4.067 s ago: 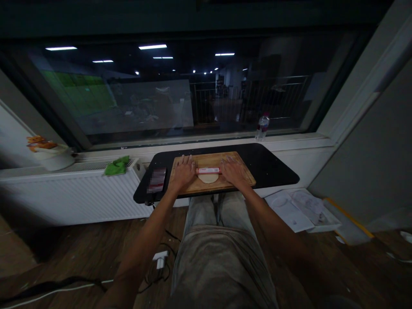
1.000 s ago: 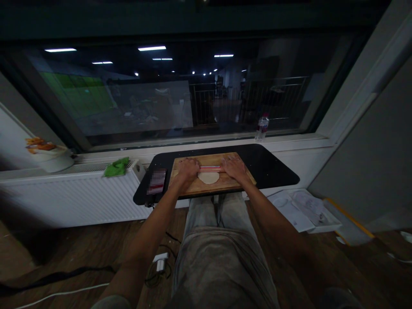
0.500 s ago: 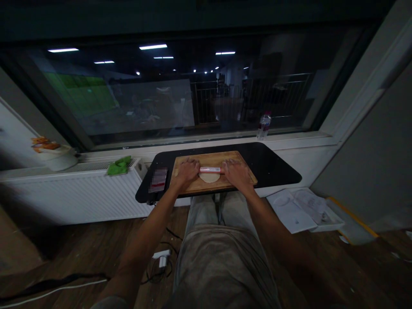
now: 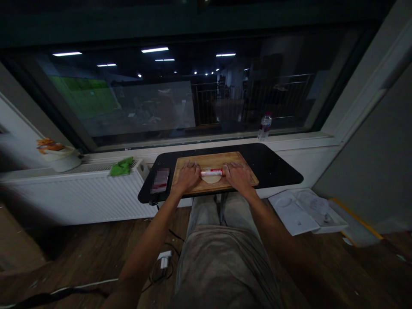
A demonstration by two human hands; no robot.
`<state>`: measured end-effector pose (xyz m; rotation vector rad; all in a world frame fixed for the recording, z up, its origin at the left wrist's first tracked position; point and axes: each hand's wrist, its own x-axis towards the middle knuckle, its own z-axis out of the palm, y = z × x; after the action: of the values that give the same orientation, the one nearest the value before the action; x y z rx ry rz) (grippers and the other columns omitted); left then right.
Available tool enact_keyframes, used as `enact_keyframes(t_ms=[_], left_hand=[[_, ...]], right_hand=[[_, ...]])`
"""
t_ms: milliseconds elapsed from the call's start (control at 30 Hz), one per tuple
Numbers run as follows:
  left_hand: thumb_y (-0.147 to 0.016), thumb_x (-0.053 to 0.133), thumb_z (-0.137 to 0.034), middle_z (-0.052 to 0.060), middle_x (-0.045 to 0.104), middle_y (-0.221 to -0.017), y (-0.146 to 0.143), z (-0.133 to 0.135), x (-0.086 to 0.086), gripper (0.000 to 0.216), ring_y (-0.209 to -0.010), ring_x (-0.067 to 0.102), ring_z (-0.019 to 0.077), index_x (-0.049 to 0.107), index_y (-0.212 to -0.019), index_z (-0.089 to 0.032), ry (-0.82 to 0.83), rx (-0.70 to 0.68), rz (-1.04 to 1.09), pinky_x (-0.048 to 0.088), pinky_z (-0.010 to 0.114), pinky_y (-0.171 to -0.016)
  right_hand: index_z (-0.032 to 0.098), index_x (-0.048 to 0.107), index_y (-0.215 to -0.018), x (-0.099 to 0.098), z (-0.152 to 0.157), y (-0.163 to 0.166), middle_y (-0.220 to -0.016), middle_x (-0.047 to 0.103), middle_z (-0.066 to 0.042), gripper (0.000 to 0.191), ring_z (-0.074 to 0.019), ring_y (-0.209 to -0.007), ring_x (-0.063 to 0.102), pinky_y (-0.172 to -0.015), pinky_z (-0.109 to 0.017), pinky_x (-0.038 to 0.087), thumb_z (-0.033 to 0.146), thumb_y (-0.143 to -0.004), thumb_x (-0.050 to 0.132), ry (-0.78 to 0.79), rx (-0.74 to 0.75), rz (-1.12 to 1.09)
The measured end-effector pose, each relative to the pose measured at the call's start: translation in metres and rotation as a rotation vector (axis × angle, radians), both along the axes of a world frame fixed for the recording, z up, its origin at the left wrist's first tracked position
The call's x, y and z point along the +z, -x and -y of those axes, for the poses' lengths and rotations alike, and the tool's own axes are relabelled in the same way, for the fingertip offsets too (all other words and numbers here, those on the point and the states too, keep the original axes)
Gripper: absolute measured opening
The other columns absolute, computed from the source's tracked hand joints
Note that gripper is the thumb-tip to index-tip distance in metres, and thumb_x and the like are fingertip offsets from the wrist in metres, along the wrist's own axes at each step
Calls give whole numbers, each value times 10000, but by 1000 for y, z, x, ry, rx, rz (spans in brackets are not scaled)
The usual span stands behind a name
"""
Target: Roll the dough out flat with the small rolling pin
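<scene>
A rolling pin (image 4: pixel 211 172) with a red and white label lies across a flat round of dough (image 4: pixel 211 180) on a wooden cutting board (image 4: pixel 219 159). My left hand (image 4: pixel 189 174) is closed over the pin's left end. Over its right end, my right hand (image 4: pixel 236 174) is closed in the same way. Both hands rest low, just above the board. The dough shows below the pin and slightly above it; the pin hides its middle.
The board sits on a black table (image 4: pixel 273 165) under a window. A phone (image 4: pixel 160 180) lies left of the board. On the sill stands a bottle (image 4: pixel 264 127); a green cloth (image 4: pixel 121 166) hangs on the radiator (image 4: pixel 96 197). An open white box (image 4: pixel 299 210) is at right.
The rolling pin has turned, bringing more of its red label into sight, and has shifted slightly toward me over the dough. Both hands keep hold of its ends. The view has moved slightly.
</scene>
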<state>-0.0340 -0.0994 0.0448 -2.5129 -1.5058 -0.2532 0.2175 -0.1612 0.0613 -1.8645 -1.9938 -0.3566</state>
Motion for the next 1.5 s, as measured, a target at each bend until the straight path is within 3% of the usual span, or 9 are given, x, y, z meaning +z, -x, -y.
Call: enact_keyframes(t_ms=[200,467,800,1067,1333,1500], left_hand=[[-1159,391,-198,198,682,-1605,-1,9,-5,445,-1579,570,297,698,-1474,-123,-21,38,7,339,482,-1392],[-1160,415,-240,151,648,-1670,4,17,-10,495,-1653,490,334,625,-1604,-177,1,77,64,451,505,-1328],[-1158,413,-245,156,609,-1708,6,23,-9,490,-1662,467,333,630,-1592,-176,16,43,65,437,511,-1338],[-1185,326,-245,136,629,-1690,6,22,-12,494,-1676,451,295,645,-1555,-167,-2,48,89,414,470,-1355],[-1177,338,-242,154,699,-1600,4,16,-20,488,-1610,538,323,697,-1496,-154,-70,28,115,445,515,-1335],[-1179,350,-256,149,715,-1588,2,14,-22,487,-1583,573,317,709,-1491,-154,-90,35,116,433,515,-1344]], right_hand=[[156,828,-1206,-4,6,-1,-1273,837,-161,450,-302,-1194,741,-1099,-401,472,331,-1211,414,-37,36,0],[153,833,-1233,-13,16,-4,-1345,826,-165,454,-308,-1248,721,-1200,-445,424,325,-1198,414,-118,102,-42],[102,765,-1466,-34,35,-2,-1489,775,-201,514,-323,-1412,690,-1317,-484,369,388,-1196,434,-217,97,-94],[107,736,-1518,-50,53,2,-1560,730,-207,509,-334,-1452,668,-1302,-500,393,389,-1186,472,-280,100,-104],[108,752,-1466,-62,62,8,-1474,785,-197,438,-311,-1388,711,-1254,-482,446,341,-1173,525,-456,139,-163],[129,734,-1503,-66,68,8,-1458,793,-190,438,-311,-1385,710,-1248,-494,458,304,-1159,527,-475,156,-183]])
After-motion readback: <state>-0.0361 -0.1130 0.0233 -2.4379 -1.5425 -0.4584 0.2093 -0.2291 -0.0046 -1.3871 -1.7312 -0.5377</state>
